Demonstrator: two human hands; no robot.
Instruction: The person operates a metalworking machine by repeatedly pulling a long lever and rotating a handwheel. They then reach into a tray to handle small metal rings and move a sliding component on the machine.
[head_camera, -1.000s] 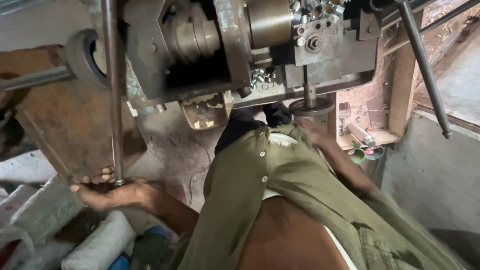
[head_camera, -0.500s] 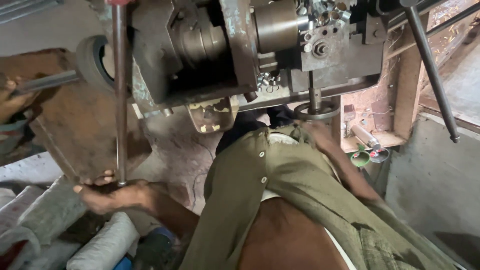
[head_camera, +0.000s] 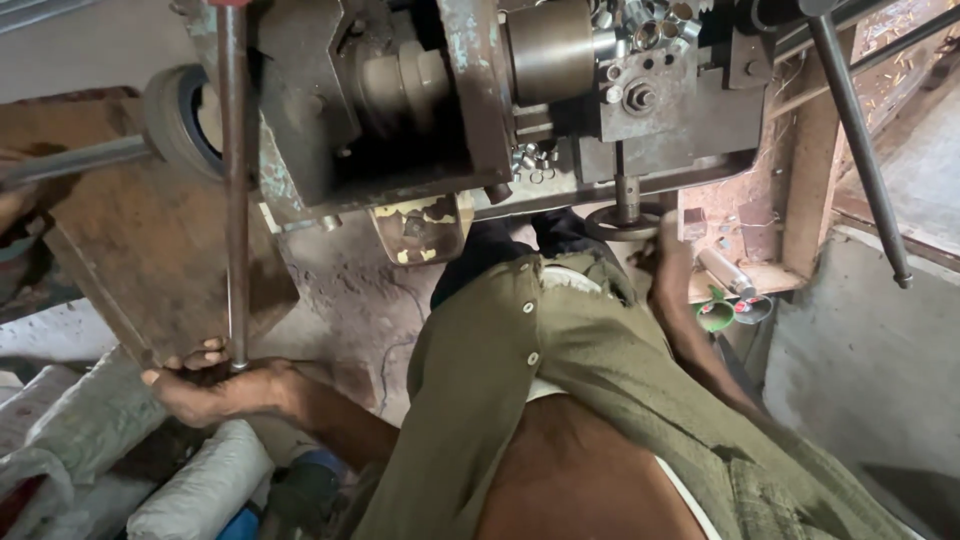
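My left hand (head_camera: 215, 385) is low on the left, palm up, with its fingers closed around the bottom end of a long upright steel rod (head_camera: 235, 200). The rod runs up past a worn grey-green lathe-like machine (head_camera: 450, 110). My right hand (head_camera: 668, 262) reaches up under the machine, its fingers on the rim of a small round handwheel (head_camera: 620, 220) on a vertical shaft. My olive shirt (head_camera: 560, 380) fills the middle of the view.
White sacks (head_camera: 195, 490) lie at the lower left. A brown board (head_camera: 130, 250) leans behind the rod. A horizontal bar (head_camera: 70, 160) with a rubber wheel sticks out left. Small green and red tins (head_camera: 730, 312) sit on a wooden ledge. A dark slanted lever (head_camera: 865, 150) crosses the right.
The view has shifted a little, so the machine sits lower and closer. Both hands keep their places on the rod and the handwheel.
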